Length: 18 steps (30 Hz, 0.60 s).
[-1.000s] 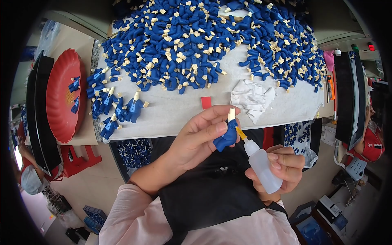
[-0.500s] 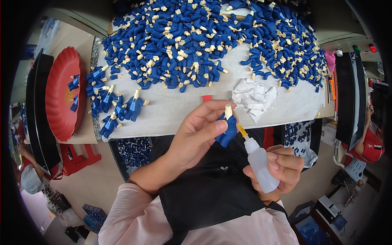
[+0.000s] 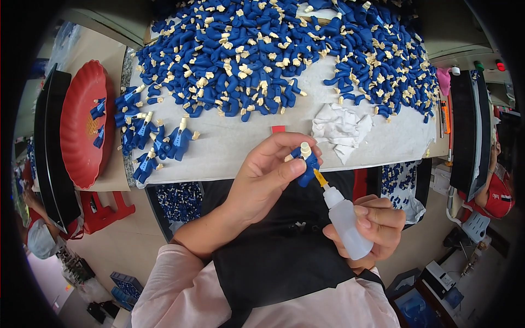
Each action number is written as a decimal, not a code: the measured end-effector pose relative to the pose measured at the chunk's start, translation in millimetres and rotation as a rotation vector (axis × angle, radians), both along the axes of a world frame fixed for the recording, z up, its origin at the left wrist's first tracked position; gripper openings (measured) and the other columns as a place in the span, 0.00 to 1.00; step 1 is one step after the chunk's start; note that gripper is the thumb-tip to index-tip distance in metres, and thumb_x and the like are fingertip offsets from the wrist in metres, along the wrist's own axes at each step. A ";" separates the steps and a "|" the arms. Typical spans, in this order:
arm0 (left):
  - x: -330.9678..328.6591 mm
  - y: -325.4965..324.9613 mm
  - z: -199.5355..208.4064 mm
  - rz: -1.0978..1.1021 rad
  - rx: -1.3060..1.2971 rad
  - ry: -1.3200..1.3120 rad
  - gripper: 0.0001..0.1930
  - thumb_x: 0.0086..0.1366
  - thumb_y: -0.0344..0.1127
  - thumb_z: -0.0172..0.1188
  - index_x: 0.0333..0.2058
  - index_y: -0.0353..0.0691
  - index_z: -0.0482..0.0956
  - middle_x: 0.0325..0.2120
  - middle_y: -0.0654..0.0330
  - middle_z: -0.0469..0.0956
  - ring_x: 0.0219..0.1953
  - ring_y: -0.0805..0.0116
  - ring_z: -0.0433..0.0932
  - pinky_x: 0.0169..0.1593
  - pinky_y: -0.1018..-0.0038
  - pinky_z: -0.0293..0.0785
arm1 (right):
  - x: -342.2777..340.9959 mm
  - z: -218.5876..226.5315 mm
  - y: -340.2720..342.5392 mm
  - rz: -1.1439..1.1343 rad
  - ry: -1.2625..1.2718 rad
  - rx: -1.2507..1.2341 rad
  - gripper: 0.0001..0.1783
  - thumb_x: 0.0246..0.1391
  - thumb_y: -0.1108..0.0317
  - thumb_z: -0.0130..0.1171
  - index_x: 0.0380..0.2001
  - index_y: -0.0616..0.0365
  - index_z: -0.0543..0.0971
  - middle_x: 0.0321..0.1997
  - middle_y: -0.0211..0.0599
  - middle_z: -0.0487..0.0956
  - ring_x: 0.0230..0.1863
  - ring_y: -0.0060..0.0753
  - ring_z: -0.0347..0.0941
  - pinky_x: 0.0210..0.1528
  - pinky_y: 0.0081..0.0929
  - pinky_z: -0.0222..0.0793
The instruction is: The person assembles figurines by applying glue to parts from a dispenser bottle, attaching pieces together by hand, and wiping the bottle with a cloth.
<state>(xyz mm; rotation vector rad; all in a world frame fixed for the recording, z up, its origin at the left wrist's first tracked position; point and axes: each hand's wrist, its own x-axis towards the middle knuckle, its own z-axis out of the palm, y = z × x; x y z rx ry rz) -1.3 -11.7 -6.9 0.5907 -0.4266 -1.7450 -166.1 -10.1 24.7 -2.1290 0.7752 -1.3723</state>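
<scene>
Between the thumb and fingers of my left hand (image 3: pixel 270 169) is a small blue doll body (image 3: pixel 310 169) with a cream neck stub on top. My right hand (image 3: pixel 374 227) grips a translucent white squeeze bottle (image 3: pixel 348 227). The bottle's narrow amber tip (image 3: pixel 320 178) points up and left, at the lower right side of the doll body; whether it touches cannot be made out. Several blue doll bodies (image 3: pixel 179 141) with cream necks lie at the table's left edge. A big heap of blue doll arms (image 3: pixel 229 65) with cream hands covers the back of the table.
A crumpled white cloth (image 3: pixel 342 131) lies on the pale table cover (image 3: pixel 224 142). To the left stands a red scalloped tray (image 3: pixel 82 126) holding two doll bodies. Below the table edge are bins of blue parts (image 3: pixel 179 202). Other people sit at both sides.
My left hand has turned the doll body slightly, so a cream part on its left now shows. The bottle tip has shifted a little left and down, to the body's lower side.
</scene>
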 end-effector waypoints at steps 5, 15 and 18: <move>-0.4 0.4 -0.1 -0.012 -0.012 -0.062 0.13 0.57 0.31 0.52 0.42 0.42 0.66 0.38 0.55 0.68 0.42 0.67 0.68 0.46 0.72 0.62 | 0.5 -1.2 -0.8 -0.027 -0.003 -0.008 0.25 0.31 0.71 0.68 0.33 0.58 0.65 0.29 0.37 0.63 0.20 0.23 0.63 0.18 0.16 0.64; 4.7 -3.1 -1.7 0.024 0.034 0.046 0.15 0.57 0.28 0.51 0.44 0.37 0.66 0.36 0.58 0.70 0.41 0.70 0.69 0.45 0.75 0.64 | -11.2 0.4 -7.3 -0.191 -0.271 0.099 0.27 0.35 0.58 0.66 0.31 0.57 0.61 0.30 0.37 0.64 0.23 0.27 0.65 0.21 0.19 0.66; 9.0 -2.8 -5.5 -0.005 0.077 0.123 0.16 0.58 0.28 0.50 0.46 0.38 0.64 0.37 0.56 0.69 0.40 0.67 0.69 0.44 0.74 0.66 | -34.8 -5.3 -31.7 -0.291 -0.303 0.262 0.19 0.36 0.80 0.53 0.36 0.62 0.62 0.35 0.42 0.65 0.31 0.35 0.70 0.31 0.28 0.71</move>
